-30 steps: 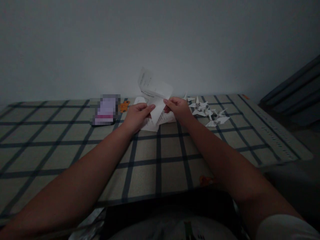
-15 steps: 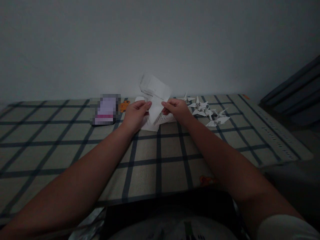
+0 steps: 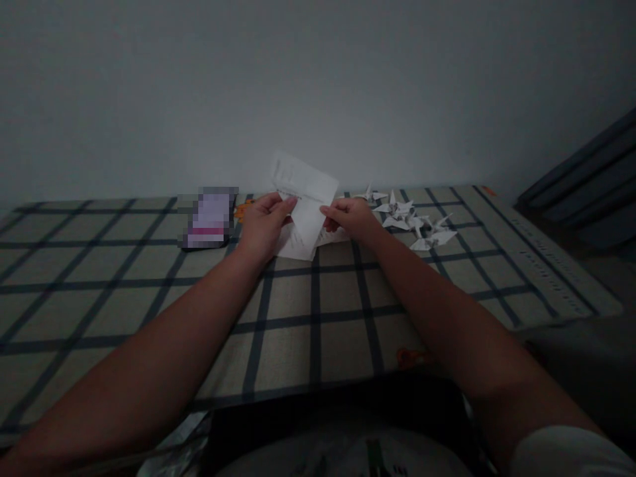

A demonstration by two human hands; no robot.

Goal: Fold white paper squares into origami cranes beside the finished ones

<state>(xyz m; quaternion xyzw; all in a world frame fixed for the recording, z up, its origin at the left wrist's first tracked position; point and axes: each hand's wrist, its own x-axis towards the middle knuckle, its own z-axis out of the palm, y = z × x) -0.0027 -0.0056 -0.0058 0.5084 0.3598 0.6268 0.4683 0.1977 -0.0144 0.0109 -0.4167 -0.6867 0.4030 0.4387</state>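
While left hand [image 3: 264,224] and right hand [image 3: 354,216] pinch the paper [image 3: 309,211], its top has flattened.

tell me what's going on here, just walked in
A person is holding a printed, creased sheet of paper with both hands, the left hand on one side and the right hand on the other. More paper lies beneath it on a checked tablecloth. Folded paper birds sit to the right, and a phone lies to the left.
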